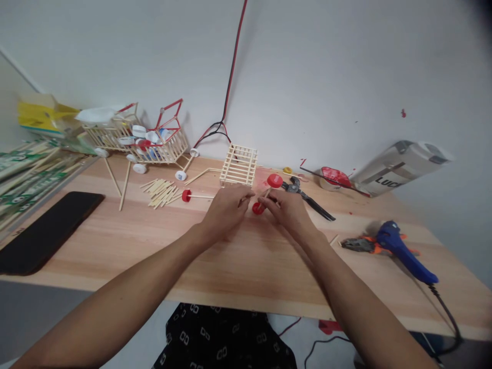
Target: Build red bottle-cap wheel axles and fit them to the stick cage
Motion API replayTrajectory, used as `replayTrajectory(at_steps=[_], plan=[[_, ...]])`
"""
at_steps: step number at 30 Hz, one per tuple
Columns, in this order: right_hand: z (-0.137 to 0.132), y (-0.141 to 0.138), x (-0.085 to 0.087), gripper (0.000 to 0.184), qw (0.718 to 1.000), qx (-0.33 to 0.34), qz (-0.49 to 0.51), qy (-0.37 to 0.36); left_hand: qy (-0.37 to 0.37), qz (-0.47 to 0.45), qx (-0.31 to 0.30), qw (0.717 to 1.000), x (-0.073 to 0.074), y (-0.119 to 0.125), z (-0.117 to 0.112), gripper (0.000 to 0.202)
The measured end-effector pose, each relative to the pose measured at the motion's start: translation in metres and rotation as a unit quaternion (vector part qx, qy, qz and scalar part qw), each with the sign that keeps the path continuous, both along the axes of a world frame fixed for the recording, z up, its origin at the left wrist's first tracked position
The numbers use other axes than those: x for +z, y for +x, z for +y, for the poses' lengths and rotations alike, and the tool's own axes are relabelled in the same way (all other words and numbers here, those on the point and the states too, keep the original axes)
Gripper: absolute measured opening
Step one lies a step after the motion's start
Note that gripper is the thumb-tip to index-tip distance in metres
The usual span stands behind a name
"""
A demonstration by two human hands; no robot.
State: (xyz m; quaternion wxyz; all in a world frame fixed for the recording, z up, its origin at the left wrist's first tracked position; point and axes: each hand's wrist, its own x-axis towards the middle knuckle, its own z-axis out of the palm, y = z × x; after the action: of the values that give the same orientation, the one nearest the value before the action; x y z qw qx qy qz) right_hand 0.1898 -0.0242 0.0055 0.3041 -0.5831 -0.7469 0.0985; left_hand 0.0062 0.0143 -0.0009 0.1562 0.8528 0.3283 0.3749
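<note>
My right hand (289,207) is closed in a pinch on a short wooden stick with a red bottle cap (274,180) at its upper end and another red cap (258,208) at its lower end. Close by on the left, my left hand (230,205) has its fingers curled together; what they hold, if anything, is hidden. A second stick with a red cap (186,195) lies on the table and runs behind my left hand. Just beyond my hands stands a small basket frame (239,165) made of pale sticks.
Two finished-looking stick carts (165,146) with bottle-cap wheels stand at the back left, near loose cut sticks (161,192). A phone (49,230) lies left. To the right are black-handled cutters (315,205), pliers (359,244), a blue glue gun (407,253) and a red paint cup (335,178).
</note>
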Motion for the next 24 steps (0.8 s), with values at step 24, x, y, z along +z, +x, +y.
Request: replayTrajectory(at_steps=[24], plan=[[0.002, 0.0016, -0.0049, 0.027, 0.999, -0.029, -0.028, 0.035, 0.006, 0.006, 0.006, 1.0, 0.0026, -0.0007, 0.0001, 0.017]])
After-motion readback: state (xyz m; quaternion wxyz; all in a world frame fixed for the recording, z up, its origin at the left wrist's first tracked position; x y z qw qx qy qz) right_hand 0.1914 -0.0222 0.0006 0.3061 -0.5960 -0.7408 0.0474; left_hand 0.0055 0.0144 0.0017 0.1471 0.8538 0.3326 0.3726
